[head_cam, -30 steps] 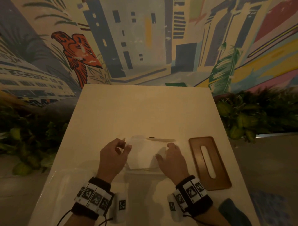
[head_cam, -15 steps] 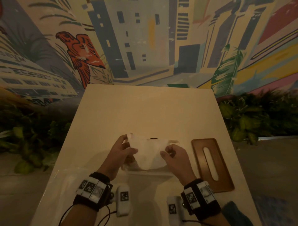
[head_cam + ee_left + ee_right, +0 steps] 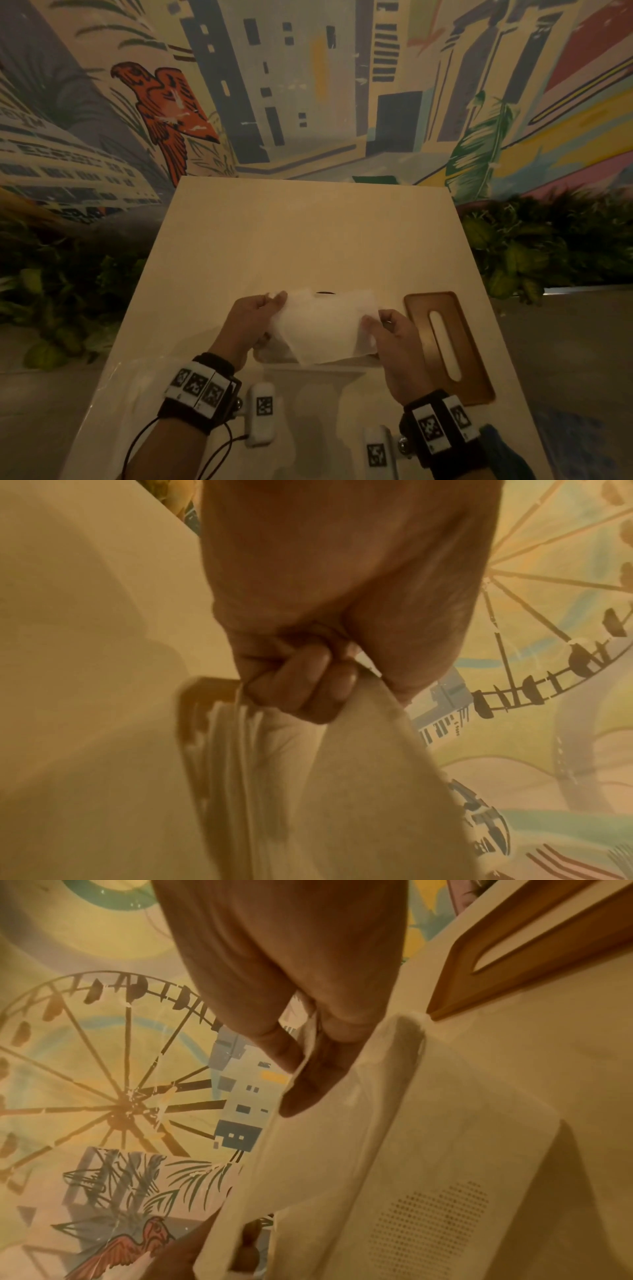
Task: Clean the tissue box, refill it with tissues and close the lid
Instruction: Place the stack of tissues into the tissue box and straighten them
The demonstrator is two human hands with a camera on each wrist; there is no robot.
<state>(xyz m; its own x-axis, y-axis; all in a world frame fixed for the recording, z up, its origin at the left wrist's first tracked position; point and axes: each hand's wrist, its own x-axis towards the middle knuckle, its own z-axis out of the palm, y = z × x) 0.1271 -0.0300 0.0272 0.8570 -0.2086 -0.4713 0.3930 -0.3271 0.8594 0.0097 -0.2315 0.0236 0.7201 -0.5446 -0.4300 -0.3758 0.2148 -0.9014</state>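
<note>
Both hands hold one white tissue sheet stretched between them, just above the tissue box. My left hand pinches its left end, thumb against curled fingers. My right hand pinches the right end between thumb and fingers. The pale box has rounded corners and a dotted patch on its side; the sheet hides most of it in the head view. Folded tissues stand inside it. The wooden lid, with a long slot, lies flat on the table to the right of the box.
The cream table runs away to a painted wall. A blue cloth lies at the near right corner and clear plastic wrap at the near left. Leafy plants line both sides.
Both hands took hold of the top tissue's ends, lifted it off the box and drew it out between them. The lid has not moved.
</note>
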